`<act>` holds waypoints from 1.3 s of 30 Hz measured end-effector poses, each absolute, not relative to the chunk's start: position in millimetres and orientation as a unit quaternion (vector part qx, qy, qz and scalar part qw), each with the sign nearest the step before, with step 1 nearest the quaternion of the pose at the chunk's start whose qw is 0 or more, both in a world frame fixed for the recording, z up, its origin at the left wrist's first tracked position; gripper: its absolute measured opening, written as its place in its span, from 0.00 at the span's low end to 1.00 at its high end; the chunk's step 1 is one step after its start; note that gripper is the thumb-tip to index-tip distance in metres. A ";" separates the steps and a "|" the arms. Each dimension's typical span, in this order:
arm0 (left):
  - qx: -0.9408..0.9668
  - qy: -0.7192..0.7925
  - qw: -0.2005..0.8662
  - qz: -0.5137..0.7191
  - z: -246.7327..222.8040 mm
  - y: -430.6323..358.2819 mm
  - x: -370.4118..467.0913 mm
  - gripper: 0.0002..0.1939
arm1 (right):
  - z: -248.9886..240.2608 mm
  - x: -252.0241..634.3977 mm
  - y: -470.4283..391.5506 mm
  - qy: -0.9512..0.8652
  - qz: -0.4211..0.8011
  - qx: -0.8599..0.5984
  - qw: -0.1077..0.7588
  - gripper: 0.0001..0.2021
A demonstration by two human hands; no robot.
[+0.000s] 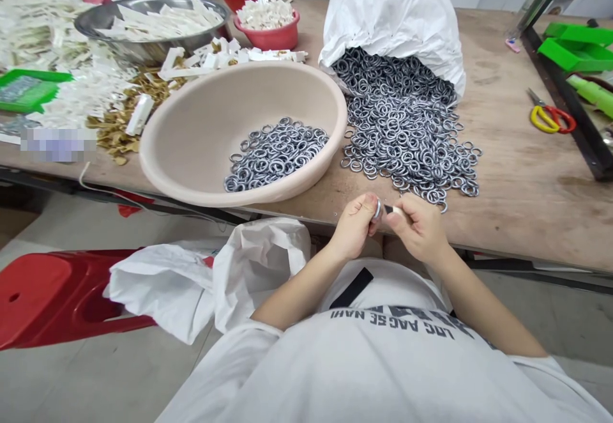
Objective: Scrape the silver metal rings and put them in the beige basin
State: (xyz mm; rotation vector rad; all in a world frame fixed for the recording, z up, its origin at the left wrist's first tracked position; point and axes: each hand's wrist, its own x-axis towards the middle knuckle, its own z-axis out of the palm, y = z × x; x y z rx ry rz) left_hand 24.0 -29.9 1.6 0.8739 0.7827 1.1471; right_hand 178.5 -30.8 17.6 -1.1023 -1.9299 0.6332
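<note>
Close to the table's front edge, my left hand (355,223) is closed, pinching one grey ring (378,209) upright between thumb and fingers. My right hand (417,226) faces it, closed around a small knife (389,209) with a dark blade and a pale part by the thumb; most of it is hidden in the fingers. The blade points at the ring, and I cannot tell whether they touch. Beyond my hands, a pile of grey rings (402,135) spreads from the mouth of a white sack (393,7). To the left, a beige basin (191,129) holds more rings (280,154).
Scissors (550,119) with yellow and red handles lie at the right, near green trays (575,52). White plastic pieces, a steel bowl (158,49) and a red bowl (271,36) crowd the back left. A red stool (52,289) and an open white bag (258,263) are below the table.
</note>
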 end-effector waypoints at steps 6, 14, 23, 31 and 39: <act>0.353 0.366 0.693 0.511 0.1 -30.6 25.6 0.27 | 17.4 176.4 -38.9 -0.820 0.124 -0.442 0.341 0.19; 0.364 0.353 0.698 0.505 -1.3 -28.1 20.8 0.26 | 14.8 173.3 -38.2 -0.821 0.176 -0.434 0.326 0.20; 0.308 0.349 0.726 0.506 3.2 -33.2 21.8 0.28 | 14.7 169.8 -39.9 -0.825 0.127 -0.426 0.350 0.21; 0.309 0.335 0.733 0.505 4.3 -34.1 21.2 0.28 | 19.8 169.0 -39.7 -0.824 0.158 -0.428 0.337 0.19; 0.319 0.334 0.725 0.511 5.6 -35.4 22.4 0.28 | 23.6 169.1 -42.2 -0.825 0.157 -0.432 0.329 0.20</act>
